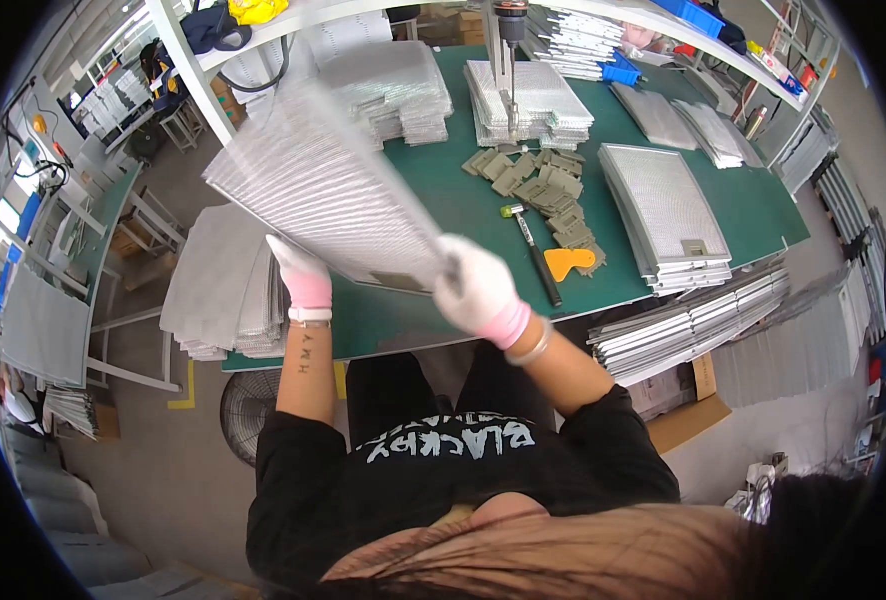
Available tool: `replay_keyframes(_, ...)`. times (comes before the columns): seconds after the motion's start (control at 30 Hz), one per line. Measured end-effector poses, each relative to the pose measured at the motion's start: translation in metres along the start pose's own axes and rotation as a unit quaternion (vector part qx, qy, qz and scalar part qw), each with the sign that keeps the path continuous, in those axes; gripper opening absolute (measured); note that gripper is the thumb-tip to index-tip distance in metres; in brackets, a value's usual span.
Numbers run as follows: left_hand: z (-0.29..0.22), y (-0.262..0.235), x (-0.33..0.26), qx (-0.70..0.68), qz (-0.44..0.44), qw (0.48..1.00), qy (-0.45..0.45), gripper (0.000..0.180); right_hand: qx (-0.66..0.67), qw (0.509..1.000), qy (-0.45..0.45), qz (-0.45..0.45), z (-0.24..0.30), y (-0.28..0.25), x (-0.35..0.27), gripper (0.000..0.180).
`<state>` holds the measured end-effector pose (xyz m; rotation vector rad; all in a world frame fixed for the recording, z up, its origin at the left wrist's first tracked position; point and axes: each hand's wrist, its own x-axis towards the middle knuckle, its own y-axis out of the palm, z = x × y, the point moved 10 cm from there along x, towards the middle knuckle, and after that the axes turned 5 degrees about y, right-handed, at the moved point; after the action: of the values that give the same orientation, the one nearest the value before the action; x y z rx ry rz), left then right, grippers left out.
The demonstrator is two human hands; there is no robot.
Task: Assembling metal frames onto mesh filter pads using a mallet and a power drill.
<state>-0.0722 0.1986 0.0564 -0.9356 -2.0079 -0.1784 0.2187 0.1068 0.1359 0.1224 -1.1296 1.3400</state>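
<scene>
A silvery ribbed metal mesh filter panel (313,190) is held tilted above the near left part of the green table (473,220), its far end smeared by motion. My left hand (305,278), in a white glove with a pink cuff, grips the panel's lower left edge; its fingers are partly hidden behind it. Gloved the same way, my right hand (475,288) is closed around the near right corner, where a blurred metal edge strip runs up and away. A small olive-grey latch plate (395,280) shows on the panel's near side, between the hands.
Olive-grey plastic pieces (553,195) lie mid-table beside a hammer (533,255) and an orange scraper (568,263). Framed filter panels (663,205) are stacked right, mesh sheets (388,85) at the back, grey sheets (213,285) left. A power driver (511,30) hangs over another stack (528,85).
</scene>
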Motion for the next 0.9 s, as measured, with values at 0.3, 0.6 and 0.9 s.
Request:
replay_keyframes(0.3, -0.11, -0.013, 0.033, -0.474, 0.159, 0.861, -0.097, 0.029, 0.156, 0.955, 0.188, -0.166, -0.099, -0.085, 0.008, 0.036)
replay_keyframes(0.6, -0.134, -0.025, 0.019, -0.412, 0.153, 0.898, -0.005, 0.015, 0.263, 0.947, 0.135, -0.125, -0.086, -0.1, 0.009, 0.007)
replay_keyframes(0.9, -0.212, -0.037, -0.063, -0.74, 0.486, 0.402, 0.235, 0.037, 0.392, 0.916, -0.087, -0.008, -0.01, -0.115, -0.07, 0.014)
